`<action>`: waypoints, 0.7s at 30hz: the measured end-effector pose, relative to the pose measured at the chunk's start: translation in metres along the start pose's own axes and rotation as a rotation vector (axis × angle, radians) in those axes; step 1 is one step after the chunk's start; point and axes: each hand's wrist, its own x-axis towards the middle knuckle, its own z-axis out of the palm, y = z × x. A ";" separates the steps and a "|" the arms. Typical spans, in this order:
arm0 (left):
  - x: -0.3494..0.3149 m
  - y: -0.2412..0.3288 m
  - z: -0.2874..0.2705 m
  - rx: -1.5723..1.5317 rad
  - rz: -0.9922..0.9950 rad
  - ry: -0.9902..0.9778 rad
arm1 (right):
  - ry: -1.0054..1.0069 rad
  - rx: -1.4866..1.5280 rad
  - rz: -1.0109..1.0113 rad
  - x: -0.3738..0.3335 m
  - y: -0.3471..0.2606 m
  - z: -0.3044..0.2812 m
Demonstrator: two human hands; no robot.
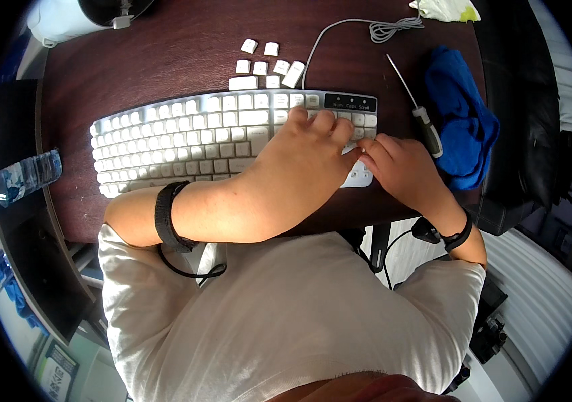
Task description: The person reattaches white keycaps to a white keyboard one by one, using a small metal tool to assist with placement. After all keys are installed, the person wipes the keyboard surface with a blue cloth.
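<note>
A white keyboard lies on the dark red-brown table. Across its number pad, at the right end, reaches my left hand, fingers curled down against the keys and thumb pointing right. My right hand meets it at the pad's right edge, fingertips pinched together close to the left thumb. Whatever sits between those fingertips is hidden. Below the hands, the pad's lower right corner shows bare spots without keycaps. Loose white keycaps lie behind the keyboard, with a long one nearest to it.
Right of the keyboard lies a screwdriver beside a crumpled blue cloth. A coiled grey cable runs from the keyboard's back. At the left edge is a plastic water bottle; a white appliance stands far left.
</note>
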 end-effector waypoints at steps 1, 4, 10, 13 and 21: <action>0.000 0.000 0.000 -0.010 -0.006 0.004 | 0.000 0.005 -0.004 0.001 -0.001 -0.002; 0.000 0.001 -0.001 -0.018 -0.014 0.026 | -0.007 0.020 -0.006 0.006 -0.005 -0.007; 0.001 -0.001 0.004 -0.035 0.001 0.027 | -0.056 0.024 0.011 0.008 -0.007 -0.008; 0.001 -0.001 0.004 0.008 0.005 0.016 | -0.062 0.043 0.021 0.006 -0.005 -0.006; 0.003 0.003 0.002 -0.020 -0.021 0.000 | -0.008 0.056 0.005 -0.003 -0.001 0.004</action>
